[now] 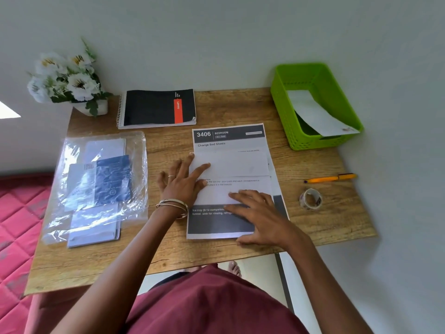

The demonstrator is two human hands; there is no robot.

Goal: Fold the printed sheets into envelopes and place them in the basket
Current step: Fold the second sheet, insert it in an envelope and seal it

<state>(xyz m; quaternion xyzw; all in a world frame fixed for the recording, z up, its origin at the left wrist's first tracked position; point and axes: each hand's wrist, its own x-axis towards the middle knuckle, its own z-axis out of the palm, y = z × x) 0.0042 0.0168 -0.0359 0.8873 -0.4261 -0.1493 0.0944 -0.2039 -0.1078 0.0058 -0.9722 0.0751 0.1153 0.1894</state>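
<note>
a flower pot [90, 107] sits at the far left corner of the worktop [228, 104], well left of the sheets, with a notebook [157, 108] between it and them, along the back edge. a plastic bag [96, 184] of envelopes lies just left of the sheets, probably kept within reach for the next packing step. the left hand [183, 183] rests on the left edge of the sheets [231, 179], fingers [201, 168] straight and spread, pressing a folded white flap flat so the crease holds. the sheets lie stacked at the middle of the worktop, the top one part-folded, a printed page showing beneath. the right hand [260, 213] lies flat on the near part of the sheets, fingers straight and slightly apart, pinning the stack so it does not slide. to the right of the sheets lie a pen [330, 178] and a tape roll [310, 198], likely for sealing. the green basket [284, 104] stands behind and to the right of the sheets, with one white folded piece [315, 114] already leaning inside.
</note>
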